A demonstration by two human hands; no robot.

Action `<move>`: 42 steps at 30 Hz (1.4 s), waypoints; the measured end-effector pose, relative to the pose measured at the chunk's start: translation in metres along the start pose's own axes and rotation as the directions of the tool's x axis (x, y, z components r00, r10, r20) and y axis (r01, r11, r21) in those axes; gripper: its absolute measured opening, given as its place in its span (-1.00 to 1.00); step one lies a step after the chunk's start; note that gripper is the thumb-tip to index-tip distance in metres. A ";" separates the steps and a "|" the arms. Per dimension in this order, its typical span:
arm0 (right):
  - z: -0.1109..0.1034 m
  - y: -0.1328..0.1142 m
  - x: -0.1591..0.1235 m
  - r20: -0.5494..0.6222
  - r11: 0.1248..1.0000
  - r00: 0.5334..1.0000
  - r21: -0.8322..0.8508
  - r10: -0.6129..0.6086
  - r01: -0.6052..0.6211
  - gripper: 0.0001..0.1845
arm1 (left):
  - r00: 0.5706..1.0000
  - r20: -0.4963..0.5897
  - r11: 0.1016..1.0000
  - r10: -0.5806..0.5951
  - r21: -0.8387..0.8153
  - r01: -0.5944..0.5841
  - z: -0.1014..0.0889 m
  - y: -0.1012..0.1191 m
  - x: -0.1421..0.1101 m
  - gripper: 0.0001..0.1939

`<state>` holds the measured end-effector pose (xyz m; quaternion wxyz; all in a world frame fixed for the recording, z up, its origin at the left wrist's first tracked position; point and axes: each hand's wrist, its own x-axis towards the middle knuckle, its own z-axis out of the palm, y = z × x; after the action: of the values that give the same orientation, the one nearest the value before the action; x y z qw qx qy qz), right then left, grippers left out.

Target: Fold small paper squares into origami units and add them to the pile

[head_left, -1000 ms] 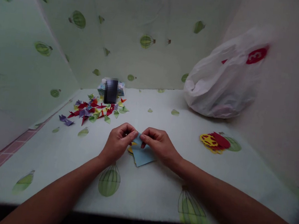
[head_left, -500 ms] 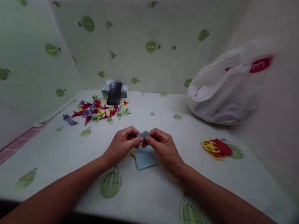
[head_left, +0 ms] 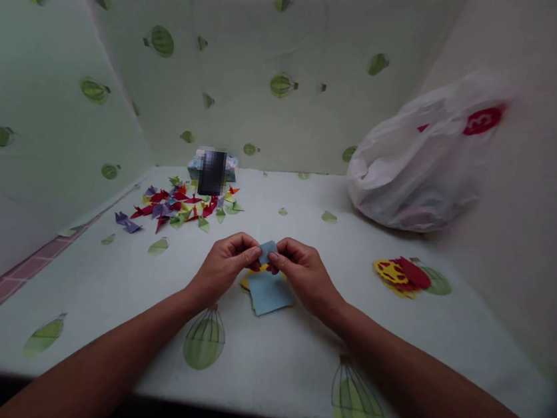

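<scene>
A small piece of folded blue paper (head_left: 267,252) is held up between my two hands. My left hand (head_left: 233,257) pinches its left side with thumb and fingers. On its right side my right hand (head_left: 299,265) does the same, thumb in front. Just below the hands, on the table, lies a stack of paper with a square blue sheet (head_left: 271,295) on top. Yellow paper (head_left: 246,281) sticks out at the stack's left and upper edges.
Many folded paper cranes (head_left: 173,207) in several colours lie at the back left, before a tissue box (head_left: 233,167) and a pixelated dark object (head_left: 212,173). Yellow and red paper cut-outs (head_left: 394,276) lie at the right. Behind them stands a white plastic bag (head_left: 414,164).
My hands have drawn slightly apart, so more of the folded blue paper shows between them. The stack and the things around it stay put; the view has shifted slightly.
</scene>
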<state>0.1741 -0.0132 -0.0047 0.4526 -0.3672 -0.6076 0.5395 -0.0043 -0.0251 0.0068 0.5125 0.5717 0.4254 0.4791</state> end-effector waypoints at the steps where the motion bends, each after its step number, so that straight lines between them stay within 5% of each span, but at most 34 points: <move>1: 0.000 -0.001 0.000 -0.001 1.000 1.000 -0.013 -0.005 0.005 -0.76 | 1.000 0.000 1.000 0.006 0.018 -0.006 0.000 0.000 0.000 -0.75; 11: -0.003 -0.003 0.000 0.020 0.997 1.000 -0.072 -0.020 0.022 -0.70 | 0.995 -0.047 0.995 0.094 0.037 -0.092 0.003 -0.001 0.000 -0.78; 20: -0.003 -0.002 0.000 0.061 0.998 0.998 0.059 -0.005 0.002 -0.69 | 0.991 -0.054 0.992 0.124 0.034 -0.123 0.002 -0.002 0.001 -0.86; 42: -0.004 -0.007 0.000 0.093 1.000 0.996 -0.009 0.008 -0.007 -0.71 | 0.999 -0.003 0.998 0.047 -0.042 -0.047 -0.003 -0.005 0.003 -0.84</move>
<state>0.1785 -0.0127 0.0027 0.4202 -0.3460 -0.6290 0.5551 -0.0066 -0.0210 0.0017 0.5126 0.5701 0.4023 0.5003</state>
